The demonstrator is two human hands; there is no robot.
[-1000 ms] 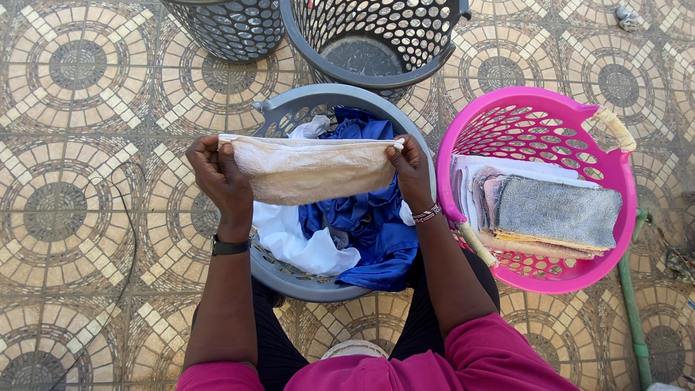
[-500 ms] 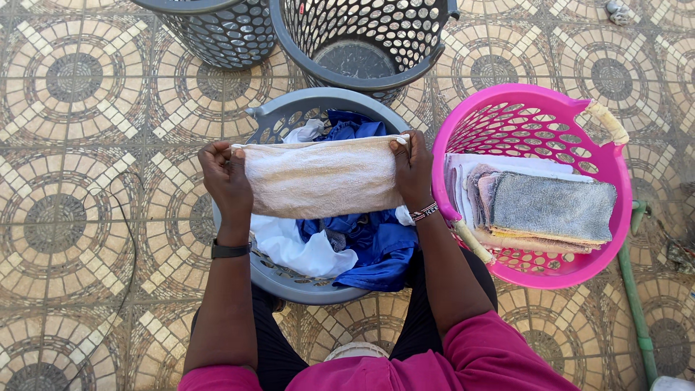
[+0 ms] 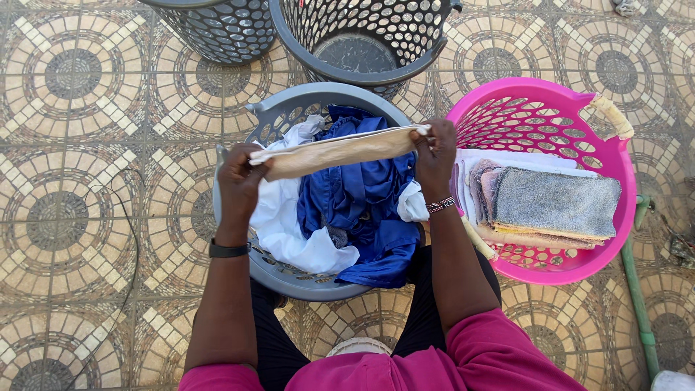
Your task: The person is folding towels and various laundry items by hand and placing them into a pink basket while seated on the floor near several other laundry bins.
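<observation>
Both my hands hold a folded beige cloth [image 3: 339, 150] stretched between them. My left hand [image 3: 241, 179] grips its left end and my right hand [image 3: 435, 155] grips its right end. The cloth hangs over a grey laundry basket [image 3: 288, 278] that holds a white garment [image 3: 291, 226] and a blue garment [image 3: 362, 199]. To the right stands a pink basket [image 3: 550, 98] with a stack of folded cloths, a grey towel [image 3: 556, 203] on top. A black watch is on my left wrist and a bracelet on my right.
Two dark perforated baskets [image 3: 365, 36] [image 3: 217, 29] stand beyond the grey one. The floor is patterned mosaic tile [image 3: 79, 145]. A thin black cable [image 3: 130, 239] lies at the left. A green pipe [image 3: 637, 289] runs along the floor at the right.
The cloth has been folded narrower, from a wide panel to a thin strip. My hands have tilted it, the right end higher, and moved it toward the pink basket.
</observation>
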